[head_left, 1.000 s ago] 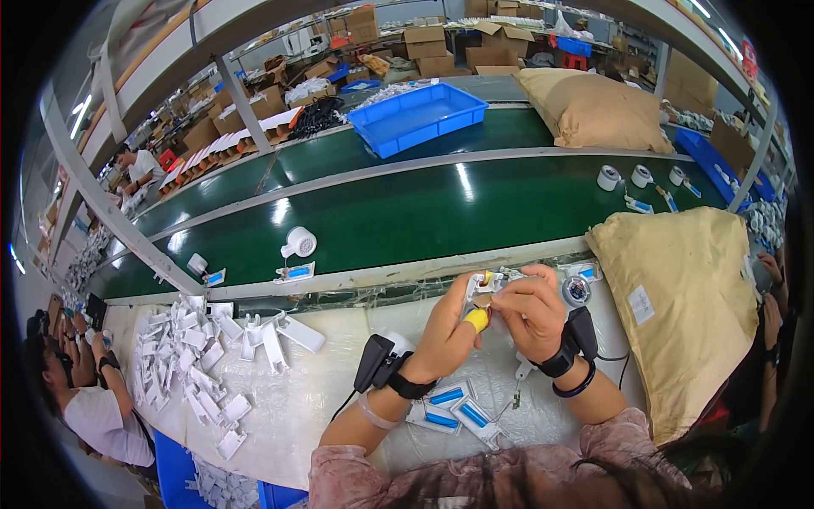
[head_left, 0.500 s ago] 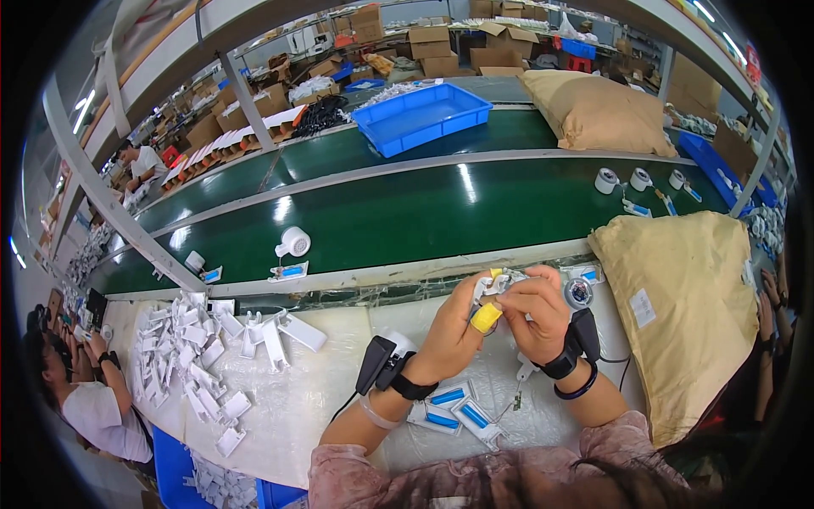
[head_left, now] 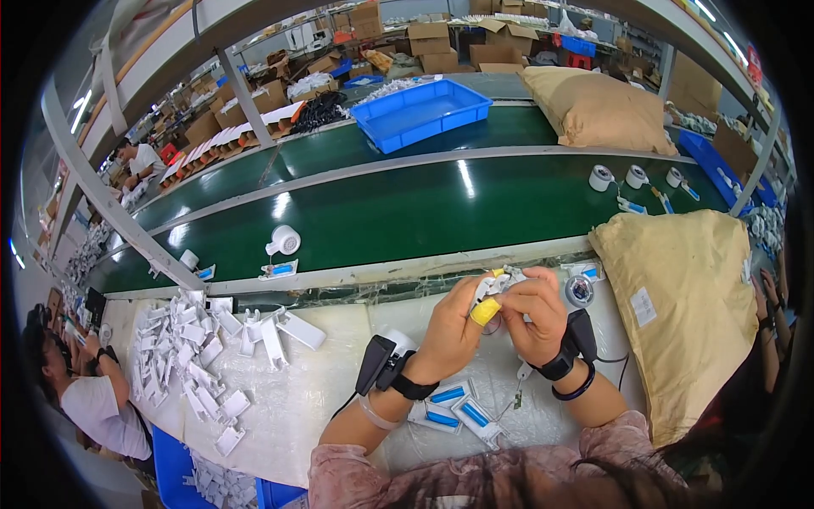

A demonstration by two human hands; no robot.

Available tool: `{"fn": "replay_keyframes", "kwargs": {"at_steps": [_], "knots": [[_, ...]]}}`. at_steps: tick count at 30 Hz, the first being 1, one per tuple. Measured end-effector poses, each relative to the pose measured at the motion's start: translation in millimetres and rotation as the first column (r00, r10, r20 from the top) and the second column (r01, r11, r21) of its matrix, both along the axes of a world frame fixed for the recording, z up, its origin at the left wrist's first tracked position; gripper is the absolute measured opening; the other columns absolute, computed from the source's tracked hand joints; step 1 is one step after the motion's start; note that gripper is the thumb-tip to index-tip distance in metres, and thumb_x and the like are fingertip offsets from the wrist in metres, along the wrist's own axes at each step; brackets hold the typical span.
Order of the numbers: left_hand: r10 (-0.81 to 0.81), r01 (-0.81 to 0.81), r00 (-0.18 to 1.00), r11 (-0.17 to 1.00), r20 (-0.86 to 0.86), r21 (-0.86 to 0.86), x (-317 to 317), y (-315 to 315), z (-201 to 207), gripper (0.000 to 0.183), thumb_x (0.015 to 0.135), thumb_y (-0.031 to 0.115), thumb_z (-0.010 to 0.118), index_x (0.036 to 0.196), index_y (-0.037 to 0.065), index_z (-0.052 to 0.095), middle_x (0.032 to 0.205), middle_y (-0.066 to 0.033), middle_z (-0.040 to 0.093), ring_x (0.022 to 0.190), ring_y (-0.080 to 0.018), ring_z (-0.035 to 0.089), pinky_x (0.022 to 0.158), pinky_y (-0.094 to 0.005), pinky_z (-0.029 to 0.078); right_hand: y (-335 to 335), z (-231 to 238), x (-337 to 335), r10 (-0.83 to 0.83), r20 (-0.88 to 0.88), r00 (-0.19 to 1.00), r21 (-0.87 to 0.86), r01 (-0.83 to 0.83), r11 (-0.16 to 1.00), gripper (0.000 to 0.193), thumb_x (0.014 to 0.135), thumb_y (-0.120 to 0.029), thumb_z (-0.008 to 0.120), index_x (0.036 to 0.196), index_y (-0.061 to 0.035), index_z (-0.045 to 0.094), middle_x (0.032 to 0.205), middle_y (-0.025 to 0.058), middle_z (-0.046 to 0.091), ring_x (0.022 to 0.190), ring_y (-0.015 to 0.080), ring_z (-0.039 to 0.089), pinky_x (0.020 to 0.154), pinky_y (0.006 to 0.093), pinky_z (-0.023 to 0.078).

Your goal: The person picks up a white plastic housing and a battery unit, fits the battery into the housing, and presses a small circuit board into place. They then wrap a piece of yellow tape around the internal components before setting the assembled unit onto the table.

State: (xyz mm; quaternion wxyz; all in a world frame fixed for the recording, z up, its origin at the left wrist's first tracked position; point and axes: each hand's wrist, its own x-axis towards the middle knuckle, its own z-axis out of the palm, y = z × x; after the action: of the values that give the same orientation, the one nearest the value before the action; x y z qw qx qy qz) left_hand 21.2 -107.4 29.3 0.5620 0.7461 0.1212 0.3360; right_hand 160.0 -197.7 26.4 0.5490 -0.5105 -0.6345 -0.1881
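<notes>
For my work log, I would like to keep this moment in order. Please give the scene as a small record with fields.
Left hand: holds a small white part; yellow material shows there
Right hand: fingers pinched at the same part
Below hands in view: three white pieces with blue centres
Left of hands: heap of white plastic pieces
Right of hands: tan sack
Beyond work surface: green belt with round white pieces
Farther back: blue tray, on another green belt

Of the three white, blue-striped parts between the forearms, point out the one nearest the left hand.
The part highest in the picture, below the left hand; the other two lie lower, farther from that hand.
</notes>
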Motion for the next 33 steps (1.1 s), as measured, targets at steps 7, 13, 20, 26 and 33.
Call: {"fn": "replay_keyframes", "kwargs": {"at_steps": [7, 13, 20, 26, 33], "knots": [[0.032, -0.03, 0.999, 0.999, -0.037, 0.041, 3.0, 5.6, 1.4, 0.029, 0.095, 0.006, 0.047, 0.122, -0.002, 0.053, 0.095, -0.0137, 0.062, 0.075, -0.0217, 0.063, 0.066, -0.0302, 0.051, 4.7, -2.6, -2.0, -0.038, 0.002, 0.999, -0.037, 0.038, 0.999, 0.024, 0.07, 0.005, 0.071, 0.09, -0.0075, 0.068, 0.08, 0.0036, 0.062, 0.075, 0.0207, 0.059, 0.088, 0.0407, 0.044], [-0.229, 0.211, 0.973, 0.915, -0.011, -0.344, -1.2, 18.9, 3.0, 0.029, 0.101, 0.024, 0.046, 0.119, 0.002, 0.054, 0.08, -0.0059, 0.057, 0.064, -0.0085, 0.056, 0.046, -0.0226, 0.046, 3.6, 10.2, 0.2, -0.024, 0.017, 1.0, -0.139, 0.026, 0.99, 0.017, 0.075, 0.001, 0.071, 0.089, -0.0057, 0.066, 0.08, 0.0052, 0.062, 0.076, 0.0213, 0.059, 0.086, 0.0397, 0.043], [-0.226, 0.188, 0.974, 0.791, 0.008, -0.583, -0.3, 23.4, 4.7, 0.031, 0.097, 0.023, 0.054, 0.12, 0.003, 0.055, 0.081, -0.0042, 0.06, 0.061, -0.0108, 0.058, 0.05, -0.0251, 0.049, 2.3, 4.2, 10.6, -0.052, -0.268, 0.962, -0.284, -0.028, 0.958, 0.008, 0.083, -0.009, 0.067, 0.09, -0.0058, 0.067, 0.076, 0.0034, 0.064, 0.074, 0.0206, 0.058, 0.088, 0.0361, 0.038], [-0.029, 0.005, 0.998, 0.929, -0.059, -0.369, -7.5, 54.1, 2.4, 0.022, 0.091, 0.011, 0.058, 0.11, 0.001, 0.061, 0.08, -0.0069, 0.062, 0.06, -0.0125, 0.059, 0.054, -0.0267, 0.05, 7.3, 3.0, 11.5, -0.028, -0.294, 0.955, -0.304, -0.066, 0.95, 0.004, 0.086, -0.01, 0.065, 0.087, -0.0058, 0.065, 0.073, 0.0039, 0.063, 0.073, 0.018, 0.057, 0.091, 0.0362, 0.037], [0.43, -0.268, 0.882, 0.793, 0.191, -0.548, -8.3, 99.8, -25.7, 0.024, 0.097, 0.019, 0.052, 0.114, 0.004, 0.058, 0.085, -0.005, 0.06, 0.063, -0.0116, 0.06, 0.054, -0.0263, 0.054, 3.9, 2.4, -0.4, 0.102, -0.209, 0.973, -0.449, -0.188, 0.873, 0.004, 0.083, -0.008, 0.065, 0.087, -0.0069, 0.065, 0.078, 0.0057, 0.065, 0.068, 0.0244, 0.06, 0.072, 0.0361, 0.043]]}}
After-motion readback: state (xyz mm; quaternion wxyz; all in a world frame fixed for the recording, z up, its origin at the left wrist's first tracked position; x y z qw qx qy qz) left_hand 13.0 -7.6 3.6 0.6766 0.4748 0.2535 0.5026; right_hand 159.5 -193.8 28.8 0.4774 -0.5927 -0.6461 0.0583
